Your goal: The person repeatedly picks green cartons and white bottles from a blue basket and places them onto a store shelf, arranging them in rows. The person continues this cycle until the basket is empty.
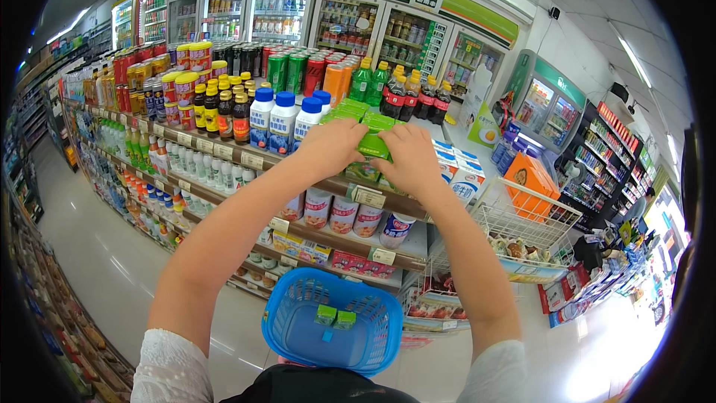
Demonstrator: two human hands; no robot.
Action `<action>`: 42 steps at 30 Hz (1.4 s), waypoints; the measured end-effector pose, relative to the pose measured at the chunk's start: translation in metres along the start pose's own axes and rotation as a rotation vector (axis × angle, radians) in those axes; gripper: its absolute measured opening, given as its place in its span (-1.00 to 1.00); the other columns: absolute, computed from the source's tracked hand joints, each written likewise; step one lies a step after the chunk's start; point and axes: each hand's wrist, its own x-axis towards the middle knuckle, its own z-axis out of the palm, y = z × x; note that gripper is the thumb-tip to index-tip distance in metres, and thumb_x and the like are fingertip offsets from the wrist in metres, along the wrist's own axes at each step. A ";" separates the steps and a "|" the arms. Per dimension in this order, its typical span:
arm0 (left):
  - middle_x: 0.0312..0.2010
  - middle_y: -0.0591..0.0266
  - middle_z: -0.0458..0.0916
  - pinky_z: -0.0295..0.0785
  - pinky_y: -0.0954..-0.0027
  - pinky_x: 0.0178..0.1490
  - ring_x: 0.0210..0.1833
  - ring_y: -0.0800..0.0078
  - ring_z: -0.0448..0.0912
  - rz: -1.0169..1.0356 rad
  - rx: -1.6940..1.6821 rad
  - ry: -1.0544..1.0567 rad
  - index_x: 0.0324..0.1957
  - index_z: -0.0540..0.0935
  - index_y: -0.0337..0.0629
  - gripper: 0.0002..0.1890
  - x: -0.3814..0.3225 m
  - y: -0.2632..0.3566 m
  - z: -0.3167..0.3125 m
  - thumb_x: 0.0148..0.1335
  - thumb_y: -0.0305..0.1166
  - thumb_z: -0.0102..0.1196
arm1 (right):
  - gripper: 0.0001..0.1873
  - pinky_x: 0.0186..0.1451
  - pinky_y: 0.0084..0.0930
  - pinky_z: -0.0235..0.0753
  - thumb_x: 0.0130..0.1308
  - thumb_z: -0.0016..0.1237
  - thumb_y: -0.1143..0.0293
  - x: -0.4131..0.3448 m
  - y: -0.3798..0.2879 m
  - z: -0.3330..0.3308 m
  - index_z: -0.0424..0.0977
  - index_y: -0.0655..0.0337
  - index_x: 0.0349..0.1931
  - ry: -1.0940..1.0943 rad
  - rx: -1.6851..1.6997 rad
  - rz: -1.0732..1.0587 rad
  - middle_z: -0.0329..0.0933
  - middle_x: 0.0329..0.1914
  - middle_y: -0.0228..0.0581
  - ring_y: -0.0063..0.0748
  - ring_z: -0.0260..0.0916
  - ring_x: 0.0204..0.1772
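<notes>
Both of my hands are at the top shelf, on green drink cartons stacked in a block. My left hand has its fingers on the left side of a front carton, and my right hand grips from the right; the fingers hide part of the cartons. White bottles with blue caps stand left of my left hand. Right of my right hand are white milk cartons. Below my arms, a blue plastic basket holds two small green cartons.
Dark bottles with yellow caps, green soda bottles and cola bottles crowd the top shelf. Canisters line the shelf beneath. A white wire basket juts out at right. Glass-door fridges stand behind.
</notes>
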 end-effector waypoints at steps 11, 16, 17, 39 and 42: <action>-0.03 0.04 0.52 0.51 0.19 0.09 0.08 0.06 0.51 0.153 -0.009 0.136 0.12 0.50 -0.30 -0.54 -0.048 0.022 0.068 0.10 -0.53 0.14 | -0.70 0.01 -0.19 0.47 0.12 0.12 0.46 -0.062 -0.052 0.037 0.51 0.27 -0.11 -0.037 -0.053 0.244 0.41 -0.15 -0.12 -0.06 0.43 -0.03; 0.05 -0.03 0.51 0.32 0.19 0.34 0.16 0.05 0.42 0.191 0.086 0.130 0.12 0.53 -0.46 -0.48 -0.048 0.036 0.089 0.03 -0.55 0.14 | -0.75 0.03 -0.22 0.44 0.12 0.05 0.46 -0.075 -0.063 0.050 0.49 0.28 -0.16 0.036 -0.132 0.279 0.41 -0.16 -0.09 -0.05 0.41 -0.02; 0.07 -0.03 0.52 0.30 0.18 0.37 0.17 0.06 0.41 0.169 0.063 0.128 0.11 0.53 -0.48 -0.48 -0.046 0.034 0.094 0.03 -0.55 0.14 | -0.74 0.03 -0.22 0.44 0.11 0.06 0.46 -0.075 -0.064 0.051 0.48 0.29 -0.16 0.061 -0.134 0.273 0.40 -0.15 -0.07 -0.03 0.40 -0.01; 0.13 -0.10 0.50 0.42 0.05 0.27 0.19 -0.09 0.47 0.156 -0.237 0.295 0.18 0.50 -0.37 -0.48 -0.090 0.051 0.115 0.11 -0.61 0.14 | -0.47 0.23 -0.04 0.38 0.10 0.17 0.45 -0.139 -0.080 0.065 0.46 0.28 0.13 0.092 0.247 0.231 0.38 0.17 0.06 0.16 0.35 0.23; 0.05 -0.04 0.55 0.46 0.04 0.18 0.10 -0.08 0.51 0.081 -0.360 0.136 0.17 0.53 -0.33 -0.54 -0.157 0.052 0.146 0.17 -0.60 0.13 | -0.55 0.18 -0.09 0.42 0.14 0.18 0.41 -0.206 -0.105 0.087 0.48 0.22 0.08 -0.118 0.350 0.249 0.43 0.08 -0.03 0.07 0.39 0.20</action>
